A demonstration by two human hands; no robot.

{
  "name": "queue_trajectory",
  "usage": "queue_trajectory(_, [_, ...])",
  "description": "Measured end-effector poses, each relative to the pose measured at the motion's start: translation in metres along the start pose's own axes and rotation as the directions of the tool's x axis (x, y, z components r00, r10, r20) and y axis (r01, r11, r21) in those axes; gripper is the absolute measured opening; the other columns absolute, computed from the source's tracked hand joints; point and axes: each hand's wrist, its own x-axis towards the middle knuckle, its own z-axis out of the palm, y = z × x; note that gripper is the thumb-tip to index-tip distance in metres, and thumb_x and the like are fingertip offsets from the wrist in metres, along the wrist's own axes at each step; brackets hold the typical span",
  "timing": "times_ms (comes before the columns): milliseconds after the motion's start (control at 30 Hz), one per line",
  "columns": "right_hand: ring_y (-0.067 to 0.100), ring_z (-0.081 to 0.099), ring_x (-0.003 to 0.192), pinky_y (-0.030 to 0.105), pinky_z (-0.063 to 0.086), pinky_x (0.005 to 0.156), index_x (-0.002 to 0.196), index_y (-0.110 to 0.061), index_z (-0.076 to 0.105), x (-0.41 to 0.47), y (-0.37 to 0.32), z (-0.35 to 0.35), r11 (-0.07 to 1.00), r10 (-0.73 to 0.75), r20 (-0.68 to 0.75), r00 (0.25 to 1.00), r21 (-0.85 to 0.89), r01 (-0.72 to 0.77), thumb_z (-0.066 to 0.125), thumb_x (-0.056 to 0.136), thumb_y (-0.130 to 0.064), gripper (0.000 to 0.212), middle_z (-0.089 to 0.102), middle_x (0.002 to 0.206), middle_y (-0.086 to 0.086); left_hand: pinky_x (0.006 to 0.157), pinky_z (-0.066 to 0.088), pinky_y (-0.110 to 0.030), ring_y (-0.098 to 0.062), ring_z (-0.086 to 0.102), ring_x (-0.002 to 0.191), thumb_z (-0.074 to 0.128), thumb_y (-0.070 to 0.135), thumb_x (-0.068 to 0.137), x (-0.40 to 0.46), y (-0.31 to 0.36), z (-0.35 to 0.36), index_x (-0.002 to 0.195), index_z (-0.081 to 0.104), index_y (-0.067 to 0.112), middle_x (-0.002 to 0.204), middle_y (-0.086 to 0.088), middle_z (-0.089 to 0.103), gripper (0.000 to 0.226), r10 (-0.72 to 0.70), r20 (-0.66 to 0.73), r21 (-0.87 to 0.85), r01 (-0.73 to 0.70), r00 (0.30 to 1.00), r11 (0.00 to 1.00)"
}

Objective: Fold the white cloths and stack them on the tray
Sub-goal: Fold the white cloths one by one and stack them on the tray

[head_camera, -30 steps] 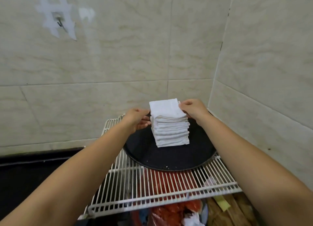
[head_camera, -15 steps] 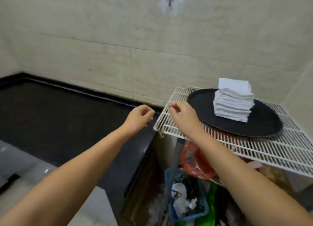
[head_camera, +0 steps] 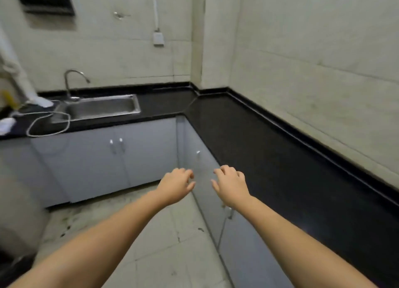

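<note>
Reaching forward over a pale tiled floor, two bare forearms stretch out side by side, with the left hand and the right hand near each other but apart. Both hands are empty, palms down, fingers loosely curled and relaxed, touching nothing. Just beyond and below the hands stand grey cabinet doors under a black worktop that runs off to the right of the right hand and bends round a corner ahead. Well beyond the left hand, set into that worktop, is a steel sink with a curved tap behind it, and a loop of white cable lies on the worktop beside the sink. Beige wall tiles rise behind the worktop. The white cloths and the tray are nowhere in view, so their place cannot be told from here; a small white shape at the far left edge, well away from the left hand, is too blurred to name. As a judgement, such cloths should be light, soft and floppy, not fragile and not slippery, sagging wherever they are unsupported. They would best be pinched at two neighbouring corners, one in each hand, so the fabric hangs flat for folding, and a folded one held at opposite edges when set on a stack.
</note>
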Motion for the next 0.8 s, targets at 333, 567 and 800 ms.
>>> queue_trajectory(333, [0.028, 0.041, 0.124, 0.043, 0.030, 0.103, 0.126, -0.015, 0.047, 0.181, -0.205, 0.093, 0.957, -0.289, 0.244, 0.926, 0.051, 0.285, 0.037, 0.098, -0.040, 0.039, 0.047, 0.130, 0.008, 0.094, 0.038, -0.038, -0.026, 0.045, 0.120, 0.039, 0.039, 0.097, -0.014, -0.258, -0.032, 0.122, 0.050, 0.017, 0.126, -0.006, 0.053, 0.035, -0.403, 0.058, 0.164, 0.390, 0.913, 0.906])
queue_trajectory(567, [0.028, 0.039, 0.126, 0.043, 0.029, 0.104, 0.132, -0.016, 0.044, 0.320, -0.273, 0.132, 0.894, -0.445, 0.290, 0.847, 0.080, 0.442, 0.034, 0.099, -0.039, 0.041, 0.045, 0.133, 0.009, 0.097, 0.037, -0.038, -0.026, 0.043, 0.123, 0.039, 0.039, 0.097, 0.044, -0.368, -0.033, 0.126, 0.047, 0.015, 0.129, -0.007, 0.051, 0.038, -0.529, 0.053, 0.152, 0.517, 0.847, 0.843])
queue_trajectory(800, [0.029, 0.040, 0.126, 0.043, 0.031, 0.103, 0.128, -0.015, 0.046, 0.473, -0.342, 0.152, 0.799, -0.585, 0.363, 0.725, 0.105, 0.592, 0.030, 0.101, -0.039, 0.040, 0.045, 0.133, 0.010, 0.095, 0.040, -0.039, -0.026, 0.048, 0.119, 0.039, 0.038, 0.098, 0.097, -0.492, -0.064, 0.127, 0.048, 0.015, 0.127, -0.007, 0.054, 0.038, -0.710, 0.025, 0.013, 0.710, 0.703, 0.704])
